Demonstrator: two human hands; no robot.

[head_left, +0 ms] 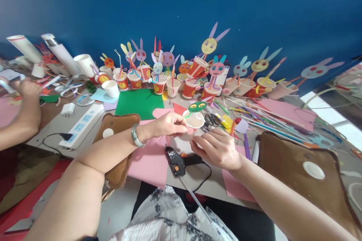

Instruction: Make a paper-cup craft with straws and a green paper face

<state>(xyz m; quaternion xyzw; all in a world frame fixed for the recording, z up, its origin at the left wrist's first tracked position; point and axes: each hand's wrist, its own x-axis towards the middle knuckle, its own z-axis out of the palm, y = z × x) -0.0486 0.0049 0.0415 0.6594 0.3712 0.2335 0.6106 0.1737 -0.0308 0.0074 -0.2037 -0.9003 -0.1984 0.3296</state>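
A paper cup [195, 120] with a pale inside stands in front of me, and a green paper face [197, 107] with yellow eyes rises over its back rim. My left hand [169, 124] is closed in a pinch at the cup's front left side. Close to those fingertips shows a small pink paper piece [190, 130]; whether it is gripped is unclear. My right hand [217, 147] is closed, fingers curled, just right of and below the cup; its fingertips are partly hidden. Below the hands lies a black hot glue gun [175, 162] with a glue stick out its back.
Several cups with paper rabbit heads, one a pink rabbit [217, 68], line the blue wall. Black scissors [212, 119] lie behind my right hand. Green paper [138, 104], a power strip [82, 126] and brown pouches [305, 173] surround me. A co-worker's arm [24, 111] is at left.
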